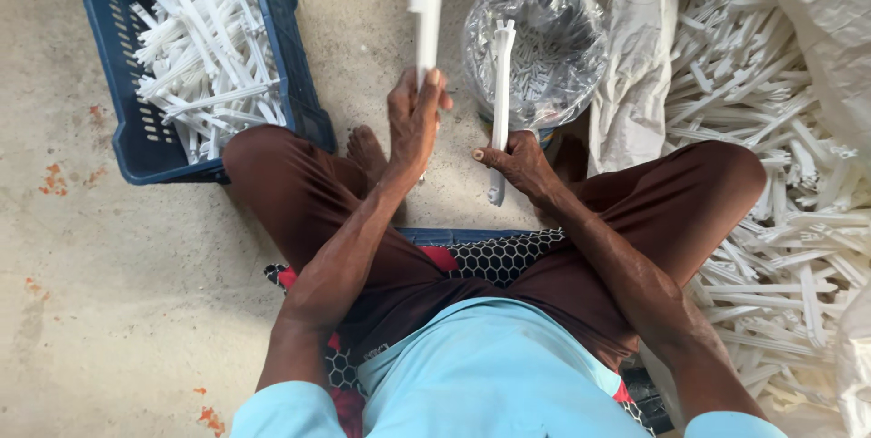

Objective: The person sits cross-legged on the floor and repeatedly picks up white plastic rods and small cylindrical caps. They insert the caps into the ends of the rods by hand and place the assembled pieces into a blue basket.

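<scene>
Seated cross-legged on bare concrete floor point(118, 311), brown trousers, light blue shirt, patterned cushion point(494, 256) under legs.

Left hand point(413, 125) closed around a long flat white plastic strip point(426, 16), held upright near frame centre; strip's notched end points to 12 o'clock, lower part hidden behind the fingers. Grip holding that strip.

Right hand point(522, 161) just beside at 3 o'clock of the left, closed around a second white plastic strip with forked top point(502, 84). Strip near vertical, forked end up, lower end sticking out below the fist. Grip holding it, thumb visible on the near side. The two strips apart, not touching.

Clear plastic bag over a round container point(544, 39) at 12 to 1 o'clock of the hands, more white pieces inside; second strip overlaps its left edge in view.

Dark blue slotted plastic crate point(127, 143) at 10 o'clock, loaded with loose white strips.

Large heap of white plastic strips point(771, 220) at 3 o'clock on white sacking point(635, 84), touching right knee.
</scene>
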